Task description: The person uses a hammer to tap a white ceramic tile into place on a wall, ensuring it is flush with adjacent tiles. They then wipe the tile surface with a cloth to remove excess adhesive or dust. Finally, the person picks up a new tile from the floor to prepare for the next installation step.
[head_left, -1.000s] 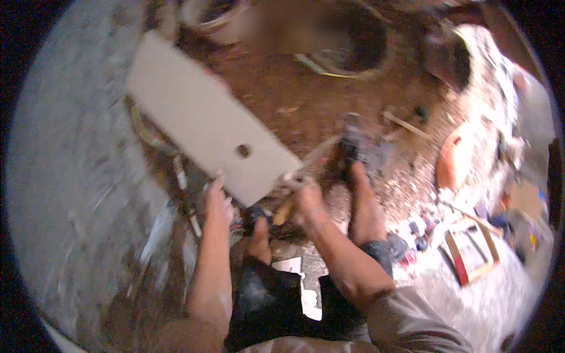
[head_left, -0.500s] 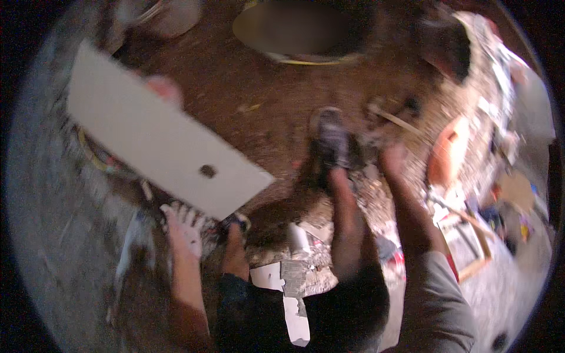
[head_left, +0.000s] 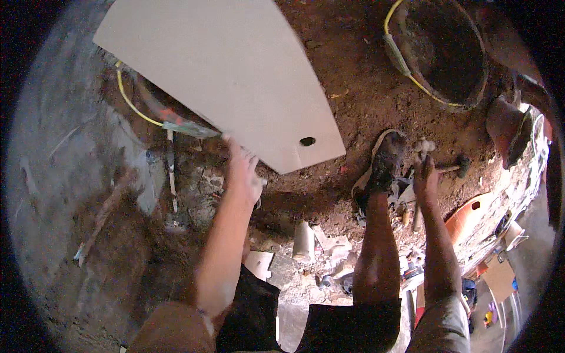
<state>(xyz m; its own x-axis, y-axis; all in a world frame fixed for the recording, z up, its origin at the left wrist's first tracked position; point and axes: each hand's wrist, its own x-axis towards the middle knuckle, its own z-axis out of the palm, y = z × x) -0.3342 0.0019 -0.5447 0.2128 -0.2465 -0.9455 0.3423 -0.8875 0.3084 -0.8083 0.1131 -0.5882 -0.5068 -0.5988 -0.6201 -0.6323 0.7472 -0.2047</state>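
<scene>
A large pale board (head_left: 229, 76) with a small dark hole near its lower right corner lies slanting over the dirt. My left hand (head_left: 242, 173), dusted whitish, is at the board's lower edge. Its fingers reach forward, apart, and some seem to touch the edge. My right hand (head_left: 425, 179) is closed round the handle of a hammer-like tool (head_left: 424, 145) with a pale head, beside my shoe (head_left: 385, 165). Just right of that hand lies a second hammer (head_left: 462, 166) with a dark head.
A round pit (head_left: 444, 53) ringed by a yellow hose lies at the far right. Another yellow-edged ring (head_left: 132, 100) shows under the board's left side. A curved orange piece (head_left: 468, 217) lies right of my right arm. Rubble and a pale cylinder (head_left: 303, 241) lie between my legs.
The view has shifted, so the board looks larger and higher. My left hand has come up to its edge. My right hand now grips the pale-headed tool.
</scene>
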